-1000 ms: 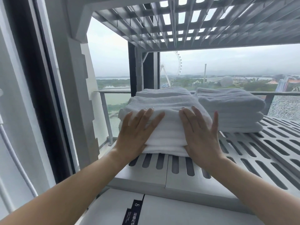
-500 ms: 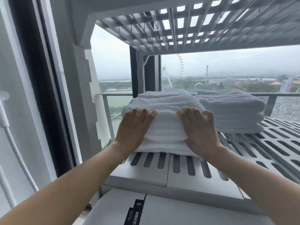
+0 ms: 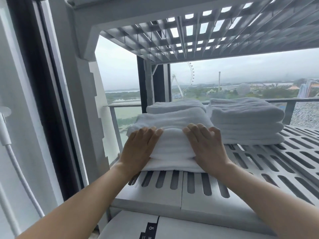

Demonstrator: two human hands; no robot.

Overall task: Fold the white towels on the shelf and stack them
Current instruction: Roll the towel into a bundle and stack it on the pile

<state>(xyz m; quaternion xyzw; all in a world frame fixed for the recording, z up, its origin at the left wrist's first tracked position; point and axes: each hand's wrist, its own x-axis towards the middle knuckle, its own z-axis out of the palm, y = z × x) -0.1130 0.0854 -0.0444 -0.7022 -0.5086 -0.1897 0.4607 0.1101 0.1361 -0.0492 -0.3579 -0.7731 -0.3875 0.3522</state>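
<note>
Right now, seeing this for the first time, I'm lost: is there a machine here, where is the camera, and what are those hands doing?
There is no machine: a person works with two bare hands. The one picture comes from a camera worn on their head, looking forward and down, so the arms reaching in from below are their own. The left hand and right hand rest on a folded white towel at the front of a slotted grey shelf, with fingers bent over its upper edge. Behind it lies a second folded towel, and to the right is a neat stack of towels. An upper shelf of grating hangs overhead. Outside stands a Ferris wheel.
</note>
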